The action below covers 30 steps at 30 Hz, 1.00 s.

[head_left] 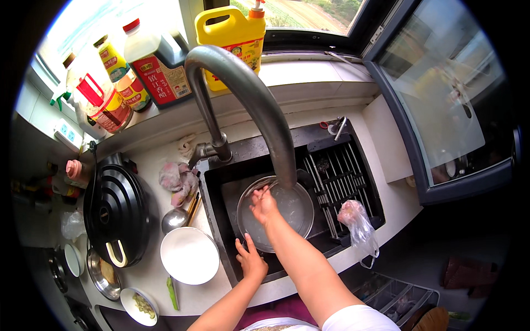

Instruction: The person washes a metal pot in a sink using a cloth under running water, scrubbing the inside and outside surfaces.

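Note:
A round metal basin [298, 218] with what looks like cloudy water sits in the left part of the black sink [218, 190], beneath the curved faucet [251, 91]. My right hand [264, 205] reaches over the basin, its fingers loosely bent and apart near the far left part of the rim. I see nothing in it. Beside the basin's near left rim is my left hand [253, 259], fingers spread. Whether its fingertips touch the rim I cannot tell.
A drying rack [337, 182] spans the sink's right side, with a plastic bag [361, 237] at its near edge. Left of the sink are a white bowl [189, 255], a ladle [174, 219], a cloth [179, 179] and a black electric pan [116, 212]. The window sash [411, 138] juts in at right.

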Each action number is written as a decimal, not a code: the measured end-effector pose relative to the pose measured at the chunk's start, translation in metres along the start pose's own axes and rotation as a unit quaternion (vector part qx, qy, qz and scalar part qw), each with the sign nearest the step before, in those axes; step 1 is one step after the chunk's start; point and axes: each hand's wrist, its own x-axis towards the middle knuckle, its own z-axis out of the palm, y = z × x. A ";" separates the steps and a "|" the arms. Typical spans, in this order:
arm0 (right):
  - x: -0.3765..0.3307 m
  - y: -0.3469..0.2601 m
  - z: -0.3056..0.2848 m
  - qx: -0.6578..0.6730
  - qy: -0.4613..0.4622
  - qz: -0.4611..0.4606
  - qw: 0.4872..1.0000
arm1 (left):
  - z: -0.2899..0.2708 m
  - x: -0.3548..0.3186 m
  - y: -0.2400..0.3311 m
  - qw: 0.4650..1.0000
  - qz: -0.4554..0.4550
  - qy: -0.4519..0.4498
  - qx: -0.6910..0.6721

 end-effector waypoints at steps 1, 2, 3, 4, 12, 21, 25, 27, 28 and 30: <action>0.004 0.010 -0.007 -0.097 -0.024 0.045 0.994 | 0.000 0.000 0.001 1.000 -0.001 0.004 -0.006; 0.002 0.020 -0.014 -0.153 -0.037 0.069 0.985 | 0.002 0.000 0.002 1.000 0.000 0.008 -0.012; -0.003 0.028 -0.019 -0.208 -0.049 0.095 0.972 | 0.003 0.000 0.002 1.000 -0.001 0.012 -0.018; -0.011 0.032 -0.028 -0.291 -0.051 0.101 0.950 | 0.004 0.001 0.002 1.000 -0.001 0.010 -0.020; -0.020 0.004 -0.105 -0.853 -0.277 0.164 0.411 | 0.003 -0.001 0.003 1.000 -0.005 0.016 -0.026; -0.004 -0.079 -0.088 -0.961 -0.235 0.019 -0.146 | 0.000 -0.001 0.000 0.999 -0.007 0.017 -0.027; 0.032 -0.079 -0.071 -0.912 -0.267 -0.135 -0.281 | -0.001 -0.001 0.004 0.999 -0.020 0.005 -0.024; 0.046 -0.059 -0.071 -0.882 -0.279 -0.248 -0.287 | -0.001 0.000 0.005 0.999 -0.028 0.000 -0.023; 0.038 -0.054 -0.059 -0.863 -0.286 -0.306 -0.282 | -0.002 0.000 0.005 0.999 -0.032 -0.001 -0.025; 0.035 -0.032 -0.052 -0.855 -0.333 -0.263 -0.299 | 0.000 0.000 0.005 0.999 -0.027 0.002 -0.022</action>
